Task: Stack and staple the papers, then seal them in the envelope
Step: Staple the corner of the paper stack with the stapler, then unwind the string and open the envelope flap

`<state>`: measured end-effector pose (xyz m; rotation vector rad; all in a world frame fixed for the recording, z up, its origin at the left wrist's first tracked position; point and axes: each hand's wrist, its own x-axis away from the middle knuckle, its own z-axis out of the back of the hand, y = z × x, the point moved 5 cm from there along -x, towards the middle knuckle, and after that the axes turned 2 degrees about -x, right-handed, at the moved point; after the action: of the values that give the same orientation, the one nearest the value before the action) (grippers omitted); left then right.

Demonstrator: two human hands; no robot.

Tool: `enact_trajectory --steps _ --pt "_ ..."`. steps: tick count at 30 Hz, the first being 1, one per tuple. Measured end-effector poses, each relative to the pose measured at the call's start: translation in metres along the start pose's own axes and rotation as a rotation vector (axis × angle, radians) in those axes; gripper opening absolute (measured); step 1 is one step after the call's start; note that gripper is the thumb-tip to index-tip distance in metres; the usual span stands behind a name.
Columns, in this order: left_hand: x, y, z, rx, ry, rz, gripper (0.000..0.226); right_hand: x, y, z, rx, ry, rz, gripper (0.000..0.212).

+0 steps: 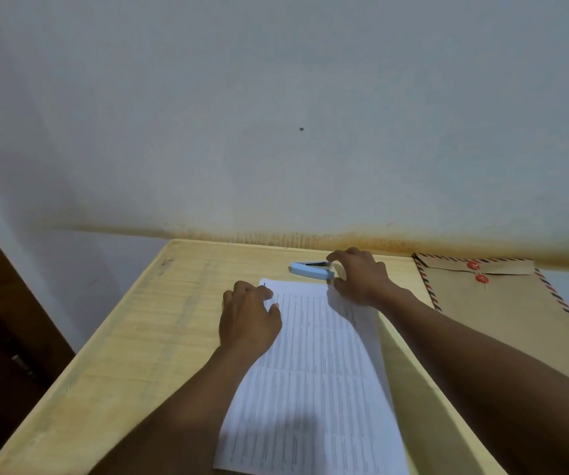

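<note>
A stack of printed white papers point(313, 378) lies lengthwise on the pale wooden table point(132, 330). My left hand point(248, 317) rests on the stack's far left corner, fingers curled. Just beyond the papers' far edge lies a light blue stapler point(310, 270). My right hand point(361, 275) is at the stapler's right end, thumb and fingers closing around it. A brown envelope point(502, 303) with red string buttons and a striped border lies flat to the right, its flap folded down.
A stained white wall point(276, 132) rises right behind the table's far edge. Dark wooden furniture point(2, 320) stands to the left of the table. The envelope hangs past the table's right side.
</note>
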<state>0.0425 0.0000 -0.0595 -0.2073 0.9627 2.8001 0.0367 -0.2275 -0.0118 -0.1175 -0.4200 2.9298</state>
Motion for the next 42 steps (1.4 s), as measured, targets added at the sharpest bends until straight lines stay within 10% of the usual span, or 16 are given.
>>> enact_trajectory --steps 11,25,42 --pt "0.026 0.126 -0.032 -0.107 -0.120 -0.335 0.037 0.126 0.162 0.062 0.047 0.018 -0.402 0.041" --pt "0.072 0.216 -0.130 -0.220 -0.404 -0.612 0.065 0.226 0.131 0.042 0.038 -0.090 -0.177 0.038" --pt "0.072 0.204 -0.142 -0.242 -0.328 -0.606 0.071 0.159 0.187 0.030 -0.084 0.455 -0.520 0.017"
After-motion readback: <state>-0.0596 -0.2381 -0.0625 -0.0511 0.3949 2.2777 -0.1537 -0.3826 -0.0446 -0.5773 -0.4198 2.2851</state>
